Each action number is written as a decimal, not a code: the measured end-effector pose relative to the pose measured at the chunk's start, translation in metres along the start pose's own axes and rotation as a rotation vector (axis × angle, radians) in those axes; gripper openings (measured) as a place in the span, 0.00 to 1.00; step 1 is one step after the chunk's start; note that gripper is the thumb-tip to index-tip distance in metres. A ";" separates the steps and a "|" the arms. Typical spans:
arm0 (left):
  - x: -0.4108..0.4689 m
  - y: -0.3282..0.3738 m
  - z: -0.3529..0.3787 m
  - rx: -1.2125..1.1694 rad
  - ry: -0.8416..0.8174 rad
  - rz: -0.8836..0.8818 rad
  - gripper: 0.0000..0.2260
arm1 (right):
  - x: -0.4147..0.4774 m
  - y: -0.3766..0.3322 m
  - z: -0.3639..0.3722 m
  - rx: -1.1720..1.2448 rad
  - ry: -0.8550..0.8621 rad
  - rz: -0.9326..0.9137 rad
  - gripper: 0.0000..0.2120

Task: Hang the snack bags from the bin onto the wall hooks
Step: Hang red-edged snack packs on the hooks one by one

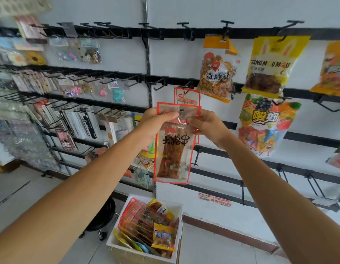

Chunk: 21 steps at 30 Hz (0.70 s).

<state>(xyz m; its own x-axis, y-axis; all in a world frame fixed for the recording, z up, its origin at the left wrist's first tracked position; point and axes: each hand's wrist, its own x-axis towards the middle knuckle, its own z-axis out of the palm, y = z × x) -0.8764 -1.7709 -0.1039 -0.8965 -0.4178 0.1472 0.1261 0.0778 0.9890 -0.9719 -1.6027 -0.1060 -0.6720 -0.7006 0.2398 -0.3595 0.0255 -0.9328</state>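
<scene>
Two hands: left hand [155,121] and right hand [206,124] pinch the red-edged snack bag [173,151] at its top edge.
Bin [120,212]: below, holding more bags.

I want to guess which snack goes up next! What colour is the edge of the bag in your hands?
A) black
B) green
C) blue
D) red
D: the snack bag pinched at its top by the left hand and the right hand has a red border.
</scene>
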 end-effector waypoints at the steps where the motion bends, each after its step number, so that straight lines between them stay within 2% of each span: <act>1: 0.000 0.002 0.006 0.007 0.013 0.005 0.05 | -0.002 -0.001 -0.004 0.005 0.004 -0.002 0.04; 3: -0.005 0.008 0.015 0.018 0.036 0.026 0.04 | -0.008 -0.005 -0.012 0.017 0.013 -0.004 0.06; 7: -0.008 0.017 0.027 0.022 0.078 0.043 0.05 | -0.016 -0.015 -0.026 0.027 0.045 -0.037 0.03; 11: -0.009 0.023 0.037 0.022 0.081 0.051 0.04 | -0.012 -0.024 -0.033 -0.046 0.146 -0.155 0.05; 13: -0.008 0.025 0.040 0.032 0.053 0.061 0.05 | -0.007 -0.029 -0.032 -0.146 0.198 -0.208 0.09; 17: 0.000 0.030 0.039 0.055 0.011 0.082 0.05 | 0.005 -0.034 -0.031 -0.436 0.217 -0.278 0.05; 21: 0.010 0.028 0.029 0.040 -0.001 0.092 0.05 | 0.022 -0.031 -0.027 -0.543 0.191 -0.298 0.05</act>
<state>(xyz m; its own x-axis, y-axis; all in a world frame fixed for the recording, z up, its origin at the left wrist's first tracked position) -0.8941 -1.7466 -0.0754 -0.8823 -0.4066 0.2371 0.1906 0.1518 0.9698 -0.9928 -1.6002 -0.0646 -0.5782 -0.5952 0.5580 -0.7911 0.2418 -0.5619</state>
